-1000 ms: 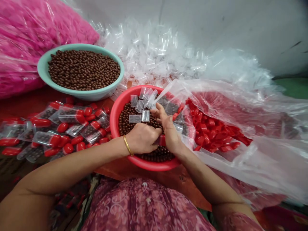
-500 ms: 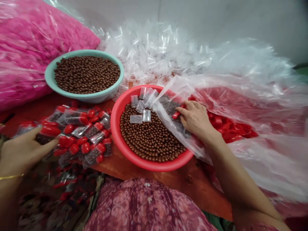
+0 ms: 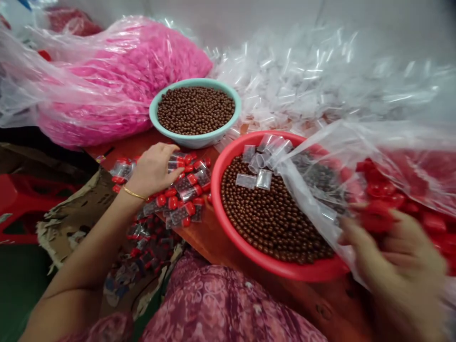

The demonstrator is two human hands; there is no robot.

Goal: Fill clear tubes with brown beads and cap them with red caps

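My left hand [image 3: 154, 168] lies over a pile of small clear containers with red caps [image 3: 174, 203], filled with brown beads. Its thumb and fingers are apart, touching the pile. At the right, blurred by motion, my right hand [image 3: 395, 256] has its fingers around a red plastic cap [image 3: 376, 216]; whether more than one is held cannot be made out. Beside that hand is a red basin [image 3: 218, 209] of brown beads [image 3: 270, 228], with several empty clear sleeves [image 3: 263, 179] on top. Clear plastic sheeting [image 3: 306, 209] drapes over the basin's right side.
A pale green bowl [image 3: 195, 138] of brown beads stands behind the pile. Bagged pink pieces [image 3: 142, 80] lie at the back left, clear sleeves [image 3: 302, 80] along the wall. More red caps [image 3: 434, 223] sit at the right. Below the table's left edge is a torn cardboard box [image 3: 67, 204].
The view has swung left. My right hand has moved from the basin's covered right side toward the red caps and now holds one. My left hand has shifted further onto the pile.
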